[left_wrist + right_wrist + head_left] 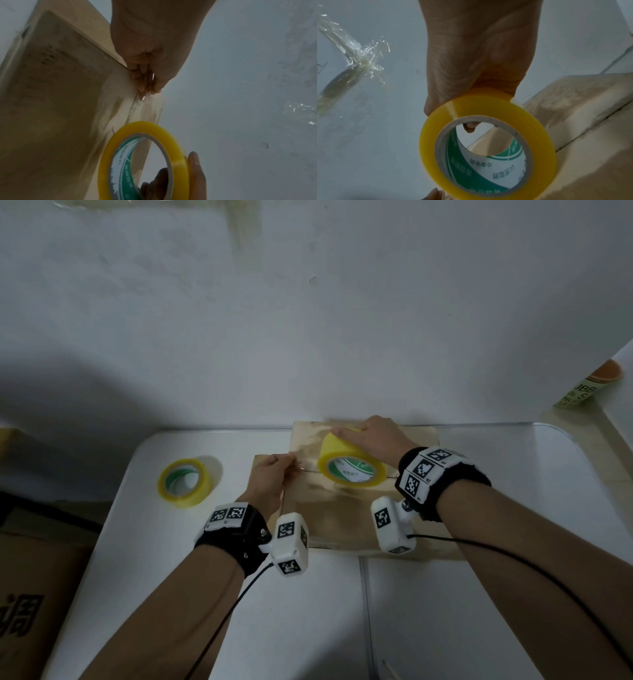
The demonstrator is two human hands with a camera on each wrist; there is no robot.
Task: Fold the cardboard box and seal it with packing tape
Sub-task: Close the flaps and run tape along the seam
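A brown cardboard box (pixel 342 515) lies closed on the white table, its flap seam running left to right. My right hand (pixel 376 440) grips a yellow tape roll (pixel 351 462) that stands on the box top over the seam; the same roll (pixel 488 148) fills the right wrist view. My left hand (pixel 270 477) pinches the clear free tape end (pixel 298 467) at the box's left edge. In the left wrist view the pinching fingers (pixel 145 81) hold the tape end at the seam (pixel 135 105), with the roll (pixel 144 161) below.
A second yellow tape roll (pixel 185 482) lies on the table (pixel 479 594) left of the box. A large brown carton (pixel 34 577) stands off the table's left side. The white wall rises just behind the box. A printed tube (pixel 589 390) leans at far right.
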